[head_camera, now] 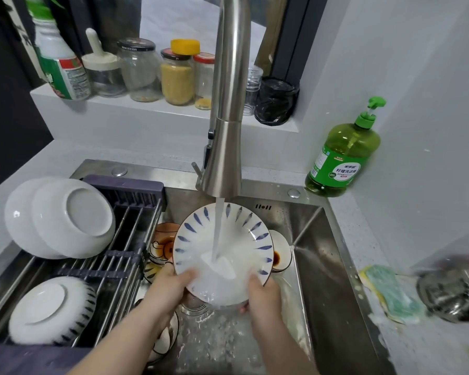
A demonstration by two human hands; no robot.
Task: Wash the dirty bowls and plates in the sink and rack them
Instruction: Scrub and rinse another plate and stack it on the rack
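You held the blue-striped plate [224, 253] by its near edge with both hands. Your left hand [171, 288] pinched the rim, with the thumb on the inside and the fingers hidden behind. Your right hand [263, 293] pinched it the same way. The plate was over the sink [322, 266], tipped up and away from your hands. That let the water [218, 231] from the tap [225, 131] hit the middle and run off the low edge. Holding only the edge left the middle free for the water.

Dirty dishes [163, 244] sat just past your left hand, partly under the plate. A small dish with brown sauce [280, 253] sat past your right hand. They crowded the space below.

The rack [125, 239] lay left of your left hand. It had 2 white bowls [73, 220] and 1 striped dish [52, 311] upside down on it. There looked to be room between them. The sponge [390, 290] lay well out to the right of your right hand.
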